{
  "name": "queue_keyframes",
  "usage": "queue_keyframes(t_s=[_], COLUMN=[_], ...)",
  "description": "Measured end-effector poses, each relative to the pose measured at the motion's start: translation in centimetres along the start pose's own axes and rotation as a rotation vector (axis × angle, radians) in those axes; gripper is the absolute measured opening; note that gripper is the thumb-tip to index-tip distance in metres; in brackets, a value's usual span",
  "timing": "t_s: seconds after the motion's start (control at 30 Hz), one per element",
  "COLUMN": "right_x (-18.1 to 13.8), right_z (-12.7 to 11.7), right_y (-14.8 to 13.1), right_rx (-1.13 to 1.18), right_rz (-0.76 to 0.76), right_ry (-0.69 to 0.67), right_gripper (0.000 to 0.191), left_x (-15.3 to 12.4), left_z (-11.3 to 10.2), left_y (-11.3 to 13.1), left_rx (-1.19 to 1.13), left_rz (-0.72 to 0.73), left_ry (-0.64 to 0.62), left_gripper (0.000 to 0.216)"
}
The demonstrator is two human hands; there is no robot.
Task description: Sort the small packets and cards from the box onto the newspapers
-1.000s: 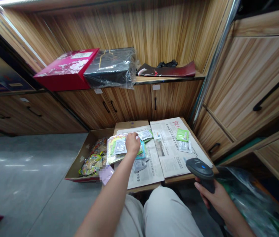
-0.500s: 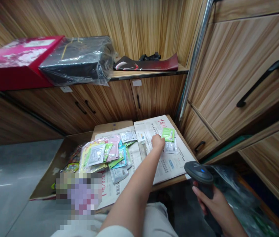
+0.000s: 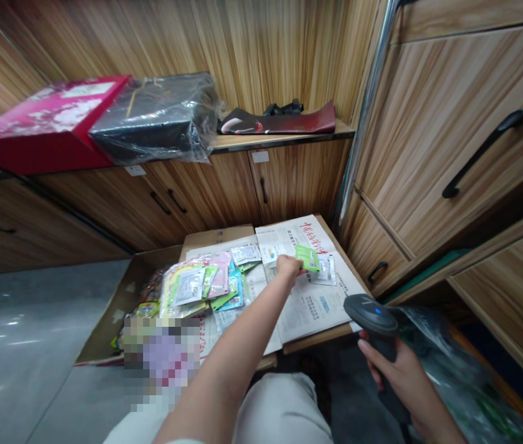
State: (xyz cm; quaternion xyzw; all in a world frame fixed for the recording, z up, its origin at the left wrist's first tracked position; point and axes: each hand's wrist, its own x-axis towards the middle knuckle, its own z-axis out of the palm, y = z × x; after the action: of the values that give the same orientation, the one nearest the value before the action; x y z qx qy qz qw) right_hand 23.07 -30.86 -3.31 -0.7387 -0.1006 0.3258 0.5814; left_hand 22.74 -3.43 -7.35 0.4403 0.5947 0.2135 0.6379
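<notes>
My left hand reaches over a newspaper spread on a low wooden table and pinches a small green packet, lifted a little off the paper. A clear packet lies just right of it. My right hand grips a dark handheld barcode scanner at the table's near right corner, its head pointing toward the newspaper. A pile of colourful flat packets lies on the left part of the table.
An open cardboard box with more packets sits on the floor at the left. Wooden cabinets stand close at the right and behind. A red box and a plastic-wrapped dark box rest on the shelf above.
My left hand left the packet pile, crossed right to the newspaper and took hold of the green packet. The scanner hand has stayed almost still.
</notes>
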Motion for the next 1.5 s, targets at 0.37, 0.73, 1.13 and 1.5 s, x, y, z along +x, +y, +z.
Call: queue_keyframes(t_s=[0.37, 0.73, 1.13, 1.5], right_x=[-2.7, -4.4, -4.5, -4.4], right_z=[3.2, 4.1, 4.1, 4.0], right_y=[-2.5, -3.5, -2.8, -2.1], right_rx=[0.005, -0.094, -0.076, -0.104], right_rz=[-0.1, -0.122, -0.113, -0.093], right_ry=[-0.172, -0.195, -0.181, -0.159], right_gripper=[0.038, 0.032, 0.038, 0.042], left_x=[-7.0, -6.8, -7.3, -1.7], left_z=[-11.4, -11.2, -11.4, -17.2], left_y=[0.0, -1.2, -1.3, 2.3], left_rx=[-0.153, -0.183, -0.156, 0.351], left_rz=[0.084, 0.163, 0.169, 0.46], left_ry=[-0.114, -0.122, -0.154, 0.361], left_gripper=[0.033, 0.027, 0.025, 0.033])
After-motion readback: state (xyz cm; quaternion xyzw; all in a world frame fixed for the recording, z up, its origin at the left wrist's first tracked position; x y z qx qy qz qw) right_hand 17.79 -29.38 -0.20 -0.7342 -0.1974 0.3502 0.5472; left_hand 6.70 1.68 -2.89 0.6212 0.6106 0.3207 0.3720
